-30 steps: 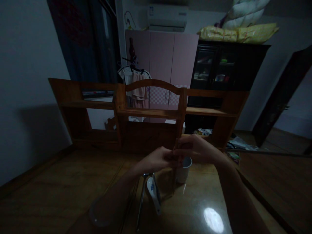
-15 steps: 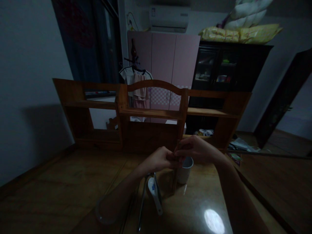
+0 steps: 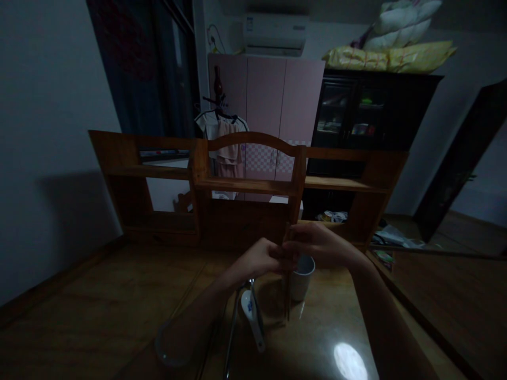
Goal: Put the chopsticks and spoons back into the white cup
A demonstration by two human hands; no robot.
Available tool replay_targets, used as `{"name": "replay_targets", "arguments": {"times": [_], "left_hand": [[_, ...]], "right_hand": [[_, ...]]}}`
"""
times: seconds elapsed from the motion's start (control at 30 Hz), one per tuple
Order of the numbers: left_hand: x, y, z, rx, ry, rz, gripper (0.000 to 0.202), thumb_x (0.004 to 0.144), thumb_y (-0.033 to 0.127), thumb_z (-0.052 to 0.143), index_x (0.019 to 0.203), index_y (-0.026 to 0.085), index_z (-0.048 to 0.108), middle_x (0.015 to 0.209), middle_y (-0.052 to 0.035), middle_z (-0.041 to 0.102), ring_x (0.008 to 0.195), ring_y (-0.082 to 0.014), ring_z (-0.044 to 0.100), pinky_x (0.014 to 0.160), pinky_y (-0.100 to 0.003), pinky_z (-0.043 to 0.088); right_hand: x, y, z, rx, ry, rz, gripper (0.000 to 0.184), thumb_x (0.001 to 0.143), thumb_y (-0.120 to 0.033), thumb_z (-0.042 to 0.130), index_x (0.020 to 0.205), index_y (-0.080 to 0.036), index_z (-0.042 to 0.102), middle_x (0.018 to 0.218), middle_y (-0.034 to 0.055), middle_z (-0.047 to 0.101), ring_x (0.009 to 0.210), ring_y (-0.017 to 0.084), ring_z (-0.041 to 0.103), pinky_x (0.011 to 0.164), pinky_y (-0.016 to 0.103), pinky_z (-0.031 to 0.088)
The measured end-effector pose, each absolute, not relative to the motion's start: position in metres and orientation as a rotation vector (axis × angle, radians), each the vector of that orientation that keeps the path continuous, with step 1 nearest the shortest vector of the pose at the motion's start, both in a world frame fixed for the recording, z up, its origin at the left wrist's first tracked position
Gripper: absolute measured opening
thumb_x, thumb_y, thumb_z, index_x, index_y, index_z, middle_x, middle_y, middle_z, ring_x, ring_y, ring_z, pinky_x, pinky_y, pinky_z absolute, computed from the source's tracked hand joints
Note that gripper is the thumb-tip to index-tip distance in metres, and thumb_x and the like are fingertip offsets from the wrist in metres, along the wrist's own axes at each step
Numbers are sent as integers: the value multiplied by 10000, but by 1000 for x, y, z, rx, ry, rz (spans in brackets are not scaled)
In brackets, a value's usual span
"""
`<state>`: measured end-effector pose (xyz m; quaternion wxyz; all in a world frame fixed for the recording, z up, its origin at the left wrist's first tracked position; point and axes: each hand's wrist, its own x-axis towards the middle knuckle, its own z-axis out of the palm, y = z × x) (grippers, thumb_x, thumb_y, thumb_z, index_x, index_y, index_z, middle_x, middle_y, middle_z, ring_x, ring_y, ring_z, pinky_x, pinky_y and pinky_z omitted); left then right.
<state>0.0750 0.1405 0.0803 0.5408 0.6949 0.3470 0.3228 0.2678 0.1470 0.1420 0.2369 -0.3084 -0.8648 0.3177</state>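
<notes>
Dim room, low light, detail poor.

Grip: both hands closed, meeting at centre frame. Left hand (image 3: pixel 257 259) curls its fingers tight around a bundle of chopsticks (image 3: pixel 288 296). Right hand (image 3: pixel 321 245) pinches the same bundle just above, thumb and fingers narrow, nothing loose between them. The hands touch each other at the sticks.

Chopsticks: thin, straight, brown, wood-like; held upright. The upper ends poke a little above the right hand and the lower ends reach down to the surface (image 3: pixel 119 301), just below centre frame. Exact number of sticks cannot be told.

Cup (image 3: pixel 302 278): small, pale, round and smooth-walled with an open mouth, standing just right of the sticks and partly under the right hand.

Ceramic spoon (image 3: pixel 253 321): white with a blue mark, glossy, lying lower centre, near the sticks. Metal handle (image 3: pixel 232 338) beside it, long, slim and shiny.

Clear dish (image 3: pixel 168 348): round with a thin rim, lower left of centre, partly under the left forearm.

Surface: brown wood grain, polished, with a bright glare spot at lower right. Wooden shelf unit (image 3: pixel 245 184) stands across mid frame behind the hands, arched in the middle.
</notes>
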Motion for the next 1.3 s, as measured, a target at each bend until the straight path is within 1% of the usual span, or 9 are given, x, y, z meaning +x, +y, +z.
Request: {"name": "replay_targets", "arguments": {"times": [0.13, 0.3, 0.4, 0.5, 0.6, 0.7, 0.9, 1.13, 1.3], "left_hand": [[59, 137, 105, 1811, 903, 865, 395, 748, 454, 694, 1047, 198, 724, 1069, -50, 741, 1026, -216, 654, 887, -287, 474], [9, 160, 118, 2011, 1283, 1081, 416, 820, 506, 575, 1044, 188, 723, 1083, -54, 737, 1036, -206, 656, 916, -274, 461], [-26, 181, 109, 2226, 1624, 884, 411, 867, 485, 487, 1078, 208, 706, 1122, -41, 722, 1051, -195, 642, 906, -254, 442], [-53, 198, 91, 2218, 1760, 640, 306, 815, 350, 568, 1004, 172, 730, 1055, -68, 740, 1002, -211, 658, 831, -246, 457], [-65, 211, 68, 2162, 1798, 399, 221, 747, 249, 635, 925, 172, 740, 945, -54, 756, 882, -193, 684, 716, -225, 475], [-62, 219, 50, 2123, 1828, 206, 188, 712, 203, 677, 889, 161, 724, 927, -51, 744, 840, -176, 677, 695, -244, 487], [-47, 220, 39, 2066, 1906, -64, 181, 749, 252, 704, 886, 139, 671, 944, -52, 708, 822, -161, 652, 712, -300, 512], [-37, 220, 36, 2022, 1908, -373, 213, 715, 314, 751, 768, 135, 648, 803, -25, 704, 742, -157, 654, 715, -325, 523], [-34, 223, 31, 2038, 1868, -440, 242, 702, 340, 755, 659, 141, 624, 739, -17, 699, 717, -151, 649, 709, -313, 515]], "right_hand": [[299, 143, 160, -897, -2160, 838, 305, 861, -451, 605, 884, -156, 681, 809, 49, 695, 751, 172, 648, 656, 262, 508], [357, 156, 164, -1065, -1537, 534, 319, 789, -482, 681, 948, -206, 708, 841, 50, 699, 747, 182, 649, 685, 294, 514], [376, 168, 156, -1071, -1410, 513, 334, 775, -485, 695, 972, -217, 702, 874, 55, 706, 765, 195, 656, 709, 307, 513], [377, 179, 148, -1171, -1575, 524, 387, 771, -526, 681, 937, -177, 701, 851, 68, 710, 771, 211, 654, 684, 308, 501], [364, 191, 140, -1255, -1761, 598, 409, 773, -550, 666, 857, -151, 700, 780, 68, 699, 725, 198, 639, 639, 288, 477], [347, 204, 128, -1246, -1944, 722, 425, 780, -562, 643, 821, -141, 683, 769, 67, 690, 719, 197, 633, 640, 292, 476], [322, 220, 104, -1200, -2070, 866, 497, 764, -620, 618, 742, -127, 665, 696, 56, 666, 681, 197, 631, 622, 293, 480], [321, 232, 85, -1141, -2062, 943, 488, 801, -597, 587, 898, -124, 659, 799, 48, 666, 723, 178, 623, 666, 286, 483], [322, 239, 80, -1133, -2063, 976, 474, 794, -596, 598, 853, -126, 634, 761, 44, 649, 702, 170, 618, 654, 280, 481]]}}
